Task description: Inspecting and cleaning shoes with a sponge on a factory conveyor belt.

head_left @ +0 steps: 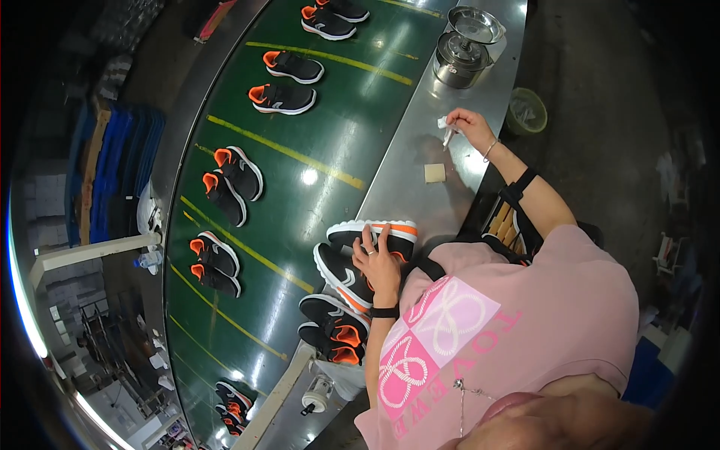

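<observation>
My left hand (379, 268) lies across a black shoe (403, 238) with an orange and white sole, its fingers spread over the side and reaching the sole edge. That shoe rests on its side. Against it leans a second black shoe (339, 273), its white sole facing outward, close under the same hand. My right hand (474, 129) is raised over the metal bench (409, 169), pinching a crumpled white cloth (448, 130). Below the cloth, a small cream square pad (435, 173) lies on the bench. Another pair of black shoes (334, 319) with orange linings sits beside my left forearm.
A green conveyor belt (292, 180) with yellow lines carries several pairs of black shoes (283, 98). At the bench's far end stands a metal pot with a dish on top (461, 56). A bin (526, 112) is on the floor alongside. A pale metal frame (97, 251) crosses the belt.
</observation>
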`<state>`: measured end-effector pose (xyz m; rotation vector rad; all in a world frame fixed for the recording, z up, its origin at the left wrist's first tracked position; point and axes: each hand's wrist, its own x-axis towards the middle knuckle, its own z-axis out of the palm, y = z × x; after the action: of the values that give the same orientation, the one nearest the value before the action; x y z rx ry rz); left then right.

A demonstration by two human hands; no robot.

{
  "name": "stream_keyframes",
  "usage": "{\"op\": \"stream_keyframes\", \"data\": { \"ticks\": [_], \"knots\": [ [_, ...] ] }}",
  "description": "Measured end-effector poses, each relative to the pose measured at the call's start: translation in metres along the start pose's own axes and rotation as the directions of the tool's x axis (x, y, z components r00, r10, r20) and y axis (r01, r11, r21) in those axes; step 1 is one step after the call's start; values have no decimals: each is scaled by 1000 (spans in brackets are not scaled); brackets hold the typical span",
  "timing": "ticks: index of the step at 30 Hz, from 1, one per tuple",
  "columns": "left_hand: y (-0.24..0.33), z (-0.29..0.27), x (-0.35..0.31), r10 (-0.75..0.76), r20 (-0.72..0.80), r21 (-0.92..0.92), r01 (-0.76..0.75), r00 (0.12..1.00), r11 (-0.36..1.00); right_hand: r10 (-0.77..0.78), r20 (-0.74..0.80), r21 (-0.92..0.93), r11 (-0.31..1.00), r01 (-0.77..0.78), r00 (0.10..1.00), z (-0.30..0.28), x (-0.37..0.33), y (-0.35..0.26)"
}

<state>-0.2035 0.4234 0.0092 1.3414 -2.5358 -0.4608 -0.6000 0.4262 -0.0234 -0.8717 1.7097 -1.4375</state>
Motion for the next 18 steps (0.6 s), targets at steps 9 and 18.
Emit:
{"op": "stream_keyframes", "data": {
  "ticks": [9, 18],
  "knots": [
    [4, 0, 3, 1, 13, 7, -1, 1000, 1000, 45, -161, 215, 977, -10, 986, -5, 0, -33],
    [6, 2, 5, 0, 33, 50, -2, 999, 999, -280, -449, -321, 937, 139, 849, -18, 12, -70]
  ]
}}
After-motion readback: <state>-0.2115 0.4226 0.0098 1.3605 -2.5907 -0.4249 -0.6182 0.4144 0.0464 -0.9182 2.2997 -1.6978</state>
